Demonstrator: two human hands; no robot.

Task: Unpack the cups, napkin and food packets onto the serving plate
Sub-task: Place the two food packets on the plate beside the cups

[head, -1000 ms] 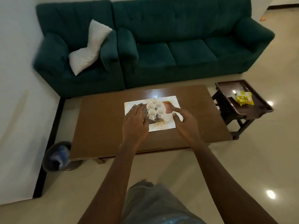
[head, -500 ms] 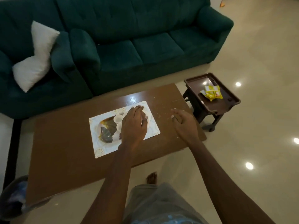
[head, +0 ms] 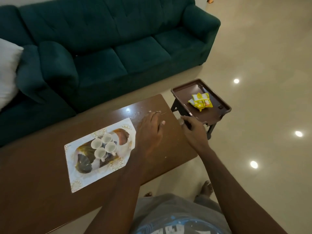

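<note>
A rectangular white patterned serving plate lies on the brown coffee table. Several small white cups stand close together on the plate. Yellow food packets lie in a dark brown tray on a low stand to the right of the table. My left hand hovers over the table just right of the plate, fingers stretched out and holding nothing. My right hand is at the tray's near corner, fingers loosely curled, with nothing seen in it. No napkin shows.
A dark green sofa runs along the far side of the table, with a white cushion at its left. A glossy tiled floor surrounds the tray stand. My bare feet stand at the table's near edge.
My left hand has come off the cups and moved right, past the plate's edge. My right hand has moved right, from the table's end to the tray. The view has swung right.
</note>
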